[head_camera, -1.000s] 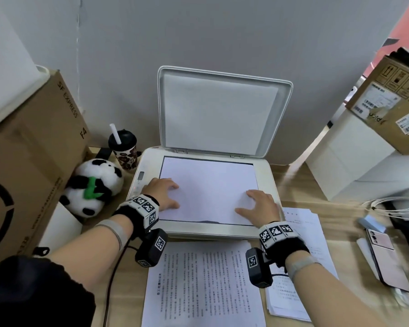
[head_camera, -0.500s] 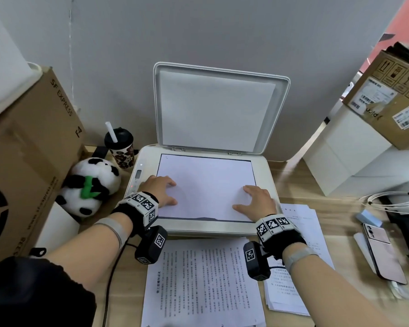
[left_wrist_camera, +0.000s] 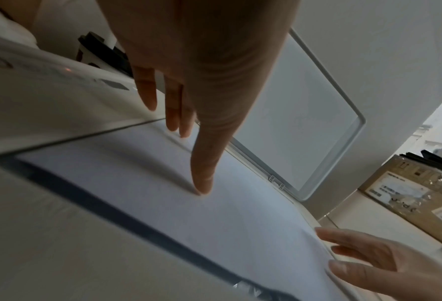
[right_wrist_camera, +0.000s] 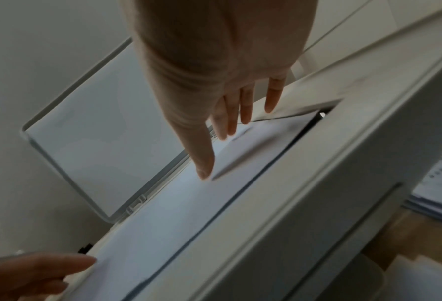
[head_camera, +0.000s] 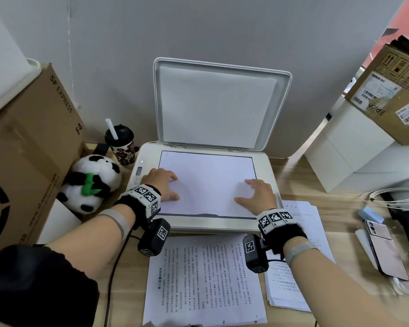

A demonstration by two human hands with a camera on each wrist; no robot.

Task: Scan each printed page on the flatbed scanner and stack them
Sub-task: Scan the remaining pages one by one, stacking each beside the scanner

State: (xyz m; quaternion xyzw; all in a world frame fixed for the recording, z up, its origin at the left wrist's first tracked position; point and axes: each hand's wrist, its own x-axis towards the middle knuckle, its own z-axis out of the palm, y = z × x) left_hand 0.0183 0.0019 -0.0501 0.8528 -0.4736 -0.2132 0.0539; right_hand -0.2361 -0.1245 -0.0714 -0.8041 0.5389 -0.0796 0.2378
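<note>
A white flatbed scanner [head_camera: 267, 166] stands on the desk with its lid [head_camera: 217, 105] raised against the wall. A sheet of paper [head_camera: 208, 180] lies blank side up on the glass. My left hand [head_camera: 162, 184] rests flat on the sheet's left part, fingers straight [left_wrist_camera: 201, 179]. My right hand [head_camera: 257, 193] lies flat on the sheet's right part, thumb on the paper [right_wrist_camera: 204, 169]. A printed page [head_camera: 203, 279] lies in front of the scanner. A stack of printed pages [head_camera: 300, 256] lies to its right, partly under my right wrist.
A panda plush [head_camera: 92, 182], a lidded cup with a straw [head_camera: 121, 143] and a large cardboard box [head_camera: 28, 147] stand left of the scanner. At the right are white boxes [head_camera: 345, 147], a phone [head_camera: 385, 249], a coiled cable [head_camera: 394, 195] and another cardboard box [head_camera: 392, 95].
Both hands have slid a little toward the back of the glass on the sheet. The camera has shifted slightly; the lid stays up.
</note>
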